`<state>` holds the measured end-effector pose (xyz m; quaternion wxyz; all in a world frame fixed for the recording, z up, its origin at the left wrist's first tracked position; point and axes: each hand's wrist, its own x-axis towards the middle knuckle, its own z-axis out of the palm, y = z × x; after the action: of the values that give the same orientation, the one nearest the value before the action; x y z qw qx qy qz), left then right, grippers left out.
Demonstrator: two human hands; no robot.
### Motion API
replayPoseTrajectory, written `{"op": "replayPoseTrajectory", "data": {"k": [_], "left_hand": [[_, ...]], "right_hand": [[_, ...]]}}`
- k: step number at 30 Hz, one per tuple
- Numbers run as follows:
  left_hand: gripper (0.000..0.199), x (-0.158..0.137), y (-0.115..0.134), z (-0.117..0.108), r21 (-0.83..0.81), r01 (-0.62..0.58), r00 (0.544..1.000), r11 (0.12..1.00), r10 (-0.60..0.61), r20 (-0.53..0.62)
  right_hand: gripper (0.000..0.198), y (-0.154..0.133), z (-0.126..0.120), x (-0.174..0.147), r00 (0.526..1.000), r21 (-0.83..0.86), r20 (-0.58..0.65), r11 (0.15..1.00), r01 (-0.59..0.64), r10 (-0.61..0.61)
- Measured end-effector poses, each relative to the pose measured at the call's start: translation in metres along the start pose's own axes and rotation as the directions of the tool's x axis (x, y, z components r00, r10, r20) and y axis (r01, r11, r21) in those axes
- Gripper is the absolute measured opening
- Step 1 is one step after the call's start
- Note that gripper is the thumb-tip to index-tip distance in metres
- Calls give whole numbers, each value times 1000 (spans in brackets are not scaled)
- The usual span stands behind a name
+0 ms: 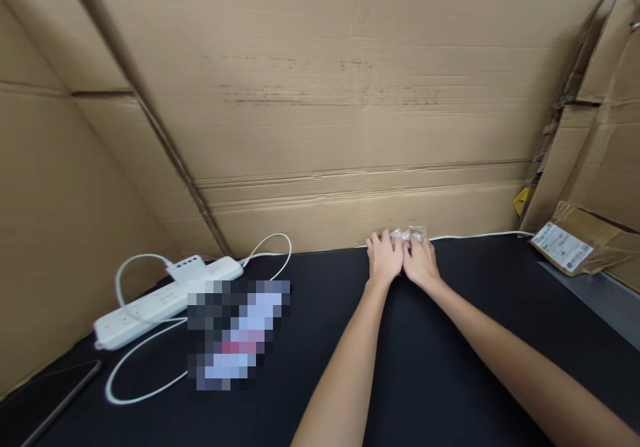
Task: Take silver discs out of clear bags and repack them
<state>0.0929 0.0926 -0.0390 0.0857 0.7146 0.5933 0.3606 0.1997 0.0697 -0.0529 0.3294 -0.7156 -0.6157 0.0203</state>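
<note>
A: In the head view, which containers do you see?
B: A clear plastic packet point(417, 233), at the far edge of the black table point(310, 314), against the cardboard wall point(320, 54). Something whitish shows through it, too small to make out.
A: Any other?
B: A cardboard box point(603, 234) at the far right, with a white label point(563, 247) on its near face. I can't tell what it holds.
A: And the fingers?
B: The left hand point(385, 258) lies palm down, fingers bent and slightly spread, tips at the packet's left part. The right hand point(421, 260) is just beside it, fingers narrowly spread over the right part, which pokes out beyond them.
A: Gripping or only touching?
B: I can't tell; the hands cover most of the packet.
A: What lies to their left?
B: A white power strip point(150, 310) and, near the corner, a dark phone-like slab point(55, 394).
</note>
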Motion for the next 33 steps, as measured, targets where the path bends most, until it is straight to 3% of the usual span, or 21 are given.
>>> {"op": "replayPoseTrajectory", "data": {"k": [3, 8, 11, 14, 19, 24, 28, 31, 33], "left_hand": [[42, 4, -11, -2, -40, 29, 1000, 999, -29, -4], [33, 3, -12, -4, 100, -74, 997, 992, 77, -28], [32, 4, -8, -7, 178, -170, 980, 969, 186, -77], [33, 7, -6, -10, 232, -272, 945, 934, 305, -119], [35, 14, -6, -11, 227, -346, 919, 910, 378, -110], [39, 18, -7, -10, 220, -343, 921, 913, 373, -116], [39, 19, -8, -12, 210, -330, 919, 920, 364, -153], [36, 19, -11, -15, 183, -337, 916, 924, 366, -164], [33, 19, -13, -18, 183, -338, 915, 923, 368, -164]], "right_hand": [[42, -16, 11, 3, 997, 112, -80, 993, 30, -21], [43, 8, -1, -6, 983, 220, -162, 968, 123, -88], [56, 24, -16, -26, 976, 142, -76, 967, 213, -204], [65, 29, -25, -41, 933, 65, 58, 934, 351, -355], [51, 22, -23, -37, 947, -41, 44, 946, 321, -319], [46, 15, -21, -28, 957, -87, 11, 953, 291, -291], [46, 15, -25, -28, 959, -57, -112, 965, 257, -262], [37, 17, -28, -25, 930, -31, -272, 968, 250, -249], [35, 19, -30, -20, 908, -21, -311, 957, 290, -282]]}}
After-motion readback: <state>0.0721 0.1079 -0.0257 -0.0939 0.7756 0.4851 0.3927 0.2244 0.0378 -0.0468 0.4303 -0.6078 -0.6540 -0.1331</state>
